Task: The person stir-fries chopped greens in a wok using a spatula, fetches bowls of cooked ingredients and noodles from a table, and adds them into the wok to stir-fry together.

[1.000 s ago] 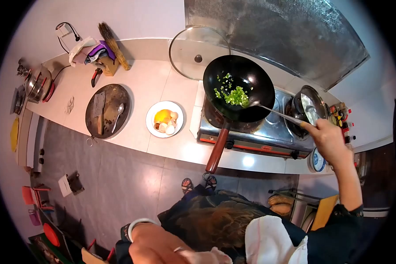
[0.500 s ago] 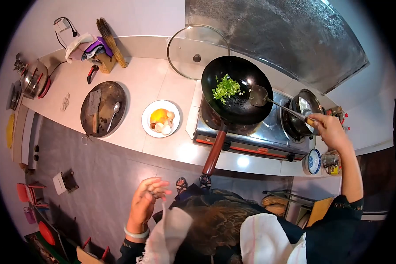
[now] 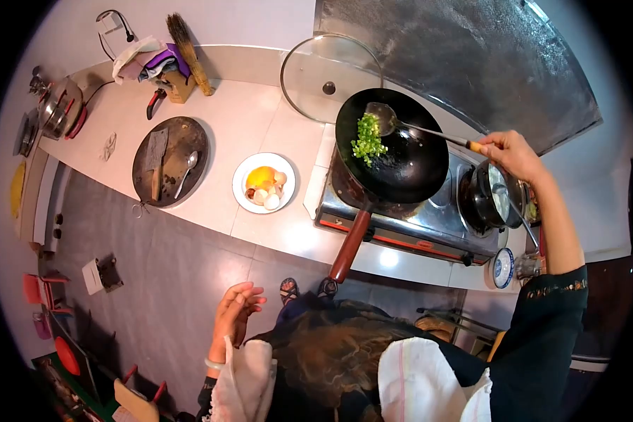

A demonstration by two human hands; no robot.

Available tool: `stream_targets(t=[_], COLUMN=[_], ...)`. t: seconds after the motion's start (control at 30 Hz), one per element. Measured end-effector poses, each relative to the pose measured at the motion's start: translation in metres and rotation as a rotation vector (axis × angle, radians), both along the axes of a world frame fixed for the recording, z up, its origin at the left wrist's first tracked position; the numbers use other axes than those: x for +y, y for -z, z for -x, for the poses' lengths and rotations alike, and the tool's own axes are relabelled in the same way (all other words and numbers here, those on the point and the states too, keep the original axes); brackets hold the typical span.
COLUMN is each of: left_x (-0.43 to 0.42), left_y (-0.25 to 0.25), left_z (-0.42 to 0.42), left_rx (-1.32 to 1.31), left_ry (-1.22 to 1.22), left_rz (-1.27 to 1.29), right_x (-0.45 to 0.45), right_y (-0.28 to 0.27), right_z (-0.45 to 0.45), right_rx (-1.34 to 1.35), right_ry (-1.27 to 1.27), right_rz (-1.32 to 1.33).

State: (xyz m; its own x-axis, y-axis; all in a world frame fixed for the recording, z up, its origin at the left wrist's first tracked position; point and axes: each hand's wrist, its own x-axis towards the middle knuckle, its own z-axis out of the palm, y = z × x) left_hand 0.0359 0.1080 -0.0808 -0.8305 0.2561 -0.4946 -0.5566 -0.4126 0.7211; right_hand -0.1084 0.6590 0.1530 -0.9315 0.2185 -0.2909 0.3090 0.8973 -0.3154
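My right hand [image 3: 513,156] grips a spatula [image 3: 432,132] by its wooden-tipped handle. The spatula's blade lies inside a black wok [image 3: 418,158], touching the upper edge of a heap of chopped green pieces [image 3: 368,141]. That heap sits on the wok's left side. The wok rests on a gas stove [image 3: 401,228], its brown handle pointing toward me. My left hand [image 3: 238,313] hangs over the floor in front of my body, fingers loosely curved and apart, with nothing in it. Left of the stove, a white plate [image 3: 240,200] carries a yellow mass and eggshells.
A round dark board [image 3: 183,133] bears a cleaver [image 3: 156,158] and a spoon [image 3: 190,165]. A glass lid [image 3: 306,74] leans on the wall behind the wok. Right of the wok stand a second pan [image 3: 482,190] and a patterned bowl [image 3: 502,267].
My right hand has raised the spatula, and its blade has moved left across the wok to the greens. The greens look more bunched. My left hand has lowered slightly.
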Motion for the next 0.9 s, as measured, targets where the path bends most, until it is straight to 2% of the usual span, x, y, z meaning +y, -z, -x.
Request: stream_targets(t=[0.1,0.27,0.4,0.63,0.77,0.9], left_x=[0.002,0.01,0.014,0.01,0.007,0.003], left_y=[0.005,0.006,0.006,0.023,0.029,0.034], left_z=[0.002,0.008,0.015,0.023,0.024,0.023], left_rx=[0.0,-0.015,-0.002,0.014,0.008,0.011], left_ry=[0.021,0.07,0.117,0.194,0.233,0.256], left_rz=[0.053,0.122,0.156,0.16,0.206,0.249], right_x=[-0.026,-0.049,-0.051,-0.054,-0.054,-0.059], right_y=[-0.011,-0.016,-0.013,-0.027,-0.036,-0.03], right_z=[-0.005,-0.032,-0.067,-0.127,-0.147,-0.152], right_rx=[0.173,0.278,0.314,0.338,0.298,0.276], right_ry=[-0.286,-0.615,-0.652,-0.586,-0.471,-0.471], right_rz=[-0.168,-0.494,-0.66,-0.75,-0.672,-0.624])
